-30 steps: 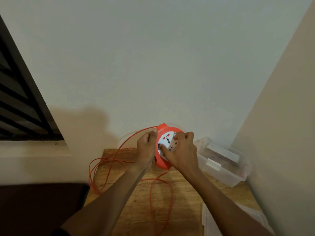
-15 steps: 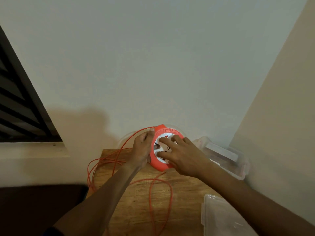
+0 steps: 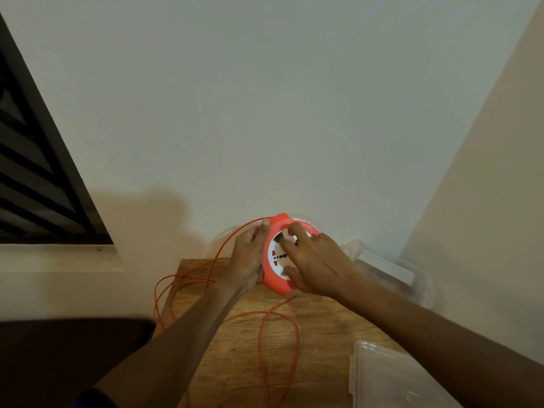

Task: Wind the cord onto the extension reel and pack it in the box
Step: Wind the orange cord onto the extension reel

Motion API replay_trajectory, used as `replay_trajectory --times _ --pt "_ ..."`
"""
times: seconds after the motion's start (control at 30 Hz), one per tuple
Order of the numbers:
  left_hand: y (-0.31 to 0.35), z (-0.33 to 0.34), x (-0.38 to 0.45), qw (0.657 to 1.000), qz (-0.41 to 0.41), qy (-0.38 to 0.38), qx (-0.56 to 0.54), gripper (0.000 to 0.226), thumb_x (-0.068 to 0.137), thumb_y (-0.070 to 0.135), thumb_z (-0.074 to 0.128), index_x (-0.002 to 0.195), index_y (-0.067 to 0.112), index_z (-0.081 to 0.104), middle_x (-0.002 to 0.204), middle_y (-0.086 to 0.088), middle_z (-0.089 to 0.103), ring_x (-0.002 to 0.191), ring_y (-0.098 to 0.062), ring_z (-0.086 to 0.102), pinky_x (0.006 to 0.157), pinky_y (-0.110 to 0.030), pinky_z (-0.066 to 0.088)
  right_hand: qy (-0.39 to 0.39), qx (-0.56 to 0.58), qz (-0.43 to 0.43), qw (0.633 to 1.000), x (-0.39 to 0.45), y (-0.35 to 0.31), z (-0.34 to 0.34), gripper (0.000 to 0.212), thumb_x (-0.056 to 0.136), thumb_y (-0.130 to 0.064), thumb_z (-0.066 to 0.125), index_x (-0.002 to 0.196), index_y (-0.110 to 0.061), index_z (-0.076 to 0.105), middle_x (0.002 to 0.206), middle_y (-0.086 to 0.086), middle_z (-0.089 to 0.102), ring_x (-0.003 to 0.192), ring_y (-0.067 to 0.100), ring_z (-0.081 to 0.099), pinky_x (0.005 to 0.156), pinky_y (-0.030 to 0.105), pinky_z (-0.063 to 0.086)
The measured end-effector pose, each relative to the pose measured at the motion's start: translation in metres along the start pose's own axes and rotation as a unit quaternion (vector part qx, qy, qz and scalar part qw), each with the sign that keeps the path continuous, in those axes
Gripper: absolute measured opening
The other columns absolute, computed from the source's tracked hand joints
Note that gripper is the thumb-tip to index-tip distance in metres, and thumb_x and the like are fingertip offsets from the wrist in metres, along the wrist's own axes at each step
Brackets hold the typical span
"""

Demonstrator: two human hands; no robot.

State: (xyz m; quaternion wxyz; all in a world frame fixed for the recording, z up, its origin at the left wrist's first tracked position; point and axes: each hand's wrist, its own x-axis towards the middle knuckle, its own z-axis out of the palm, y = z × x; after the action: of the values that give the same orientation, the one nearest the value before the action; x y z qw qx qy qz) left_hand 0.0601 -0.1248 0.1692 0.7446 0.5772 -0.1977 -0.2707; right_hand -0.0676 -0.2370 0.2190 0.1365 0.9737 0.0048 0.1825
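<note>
The right hand (image 3: 318, 265) lies on the white socket face of the orange extension reel (image 3: 275, 278). Its fingers are spread apart, and its thumb presses the low edge of the white face. The left hand (image 3: 248, 257) grips the reel's left side, with its fingers curled round the rim. The reel stands on its edge at the back of the wooden table (image 3: 235, 363), close to the wall. The orange cord (image 3: 265, 343) runs from the top of the reel and lies in loose loops on the table. A clear plastic box (image 3: 394, 275) sits just right of the reel. Its clear lid (image 3: 391, 378) lies near the front right corner.
</note>
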Motion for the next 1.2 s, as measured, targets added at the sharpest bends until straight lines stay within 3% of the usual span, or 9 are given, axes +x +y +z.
replay_trajectory --times 0.17,0.27,0.37,0.47,0.6,0.67,0.73,0.93,1.2 --pt "-0.003 0.009 -0.001 0.999 0.029 0.043 -0.017 0.045 0.105 0.046 0.057 0.107 0.003 0.071 0.106 -0.034 0.071 0.092 -0.039 0.068 0.090 -0.062 0.056 0.041 0.121 0.214 0.969 0.004 -0.015 0.013 0.057 0.071 -0.051 0.074 0.109 -0.010 0.058 0.116 0.010 0.048 0.064 0.027 0.060 0.050 0.026 0.044" --pt "-0.003 0.018 -0.005 0.996 0.068 0.052 0.012 0.058 0.099 0.055 0.057 0.098 -0.003 0.064 0.086 -0.022 0.062 0.082 -0.032 0.058 0.076 -0.055 0.053 0.070 0.229 0.340 0.909 -0.002 -0.021 0.022 0.063 0.072 -0.058 0.071 0.113 -0.014 0.052 0.114 0.004 0.042 0.075 0.024 0.060 0.058 0.028 0.047" --pt "-0.005 0.024 -0.009 0.991 0.111 0.034 0.065 0.053 0.096 0.058 0.057 0.083 0.007 0.064 0.076 -0.012 0.055 0.073 -0.026 0.052 0.069 -0.044 0.048 0.081 0.293 0.430 0.850 -0.013 -0.026 0.024 0.066 0.072 -0.062 0.071 0.119 -0.021 0.050 0.117 0.000 0.043 0.086 0.022 0.062 0.071 0.037 0.057" --pt "-0.009 0.022 -0.009 0.997 0.068 0.034 0.034 0.057 0.099 0.054 0.059 0.095 -0.003 0.063 0.084 -0.017 0.062 0.076 -0.032 0.059 0.071 -0.047 0.053 0.079 0.283 0.372 0.881 -0.024 -0.027 0.018 0.049 0.080 -0.043 0.071 0.118 -0.021 0.051 0.118 0.002 0.045 0.087 0.023 0.063 0.072 0.041 0.058" --pt "-0.007 0.014 -0.002 1.000 0.015 0.022 -0.003 0.054 0.103 0.049 0.059 0.107 -0.004 0.064 0.095 -0.030 0.067 0.087 -0.039 0.065 0.081 -0.060 0.056 0.029 0.145 0.134 0.980 -0.031 -0.013 0.005 0.037 0.078 -0.018 0.071 0.114 -0.021 0.061 0.130 0.008 0.048 0.096 0.030 0.061 0.068 0.041 0.056" --pt "0.000 0.013 -0.001 1.000 0.007 0.003 -0.012 0.058 0.103 0.049 0.059 0.115 -0.009 0.062 0.101 -0.036 0.066 0.093 -0.039 0.063 0.088 -0.064 0.056 -0.006 0.077 0.013 0.997 -0.029 -0.002 0.000 0.040 0.075 -0.012 0.072 0.113 -0.023 0.066 0.137 0.012 0.051 0.108 0.036 0.056 0.078 0.047 0.053" --pt "0.004 0.014 -0.001 1.000 0.002 -0.007 -0.007 0.063 0.103 0.049 0.060 0.117 -0.012 0.060 0.103 -0.026 0.065 0.095 -0.038 0.060 0.090 -0.061 0.055 -0.034 0.024 -0.053 0.998 -0.025 0.009 -0.006 0.051 0.071 -0.010 0.075 0.118 -0.029 0.065 0.142 0.011 0.049 0.111 0.036 0.054 0.081 0.047 0.052" --pt "0.010 0.019 -0.001 1.000 -0.004 -0.006 -0.006 0.055 0.103 0.047 0.059 0.120 -0.005 0.068 0.120 -0.040 0.067 0.109 -0.058 0.067 0.096 -0.073 0.053 -0.065 -0.058 -0.091 0.992 -0.017 0.016 -0.014 0.058 0.077 -0.013 0.070 0.128 -0.032 0.051 0.144 0.016 0.043 0.094 0.040 0.063 0.080 0.050 0.049" --pt "0.007 0.010 0.003 1.000 0.007 0.012 0.026 0.034 0.100 0.050 0.060 0.100 0.022 0.079 0.107 -0.022 0.077 0.101 -0.044 0.075 0.088 -0.055 0.062 -0.071 -0.050 -0.024 0.996 0.000 0.010 0.003 0.060 0.083 -0.037 0.068 0.136 -0.019 0.047 0.142 0.018 0.041 0.097 0.035 0.065 0.082 0.044 0.054"
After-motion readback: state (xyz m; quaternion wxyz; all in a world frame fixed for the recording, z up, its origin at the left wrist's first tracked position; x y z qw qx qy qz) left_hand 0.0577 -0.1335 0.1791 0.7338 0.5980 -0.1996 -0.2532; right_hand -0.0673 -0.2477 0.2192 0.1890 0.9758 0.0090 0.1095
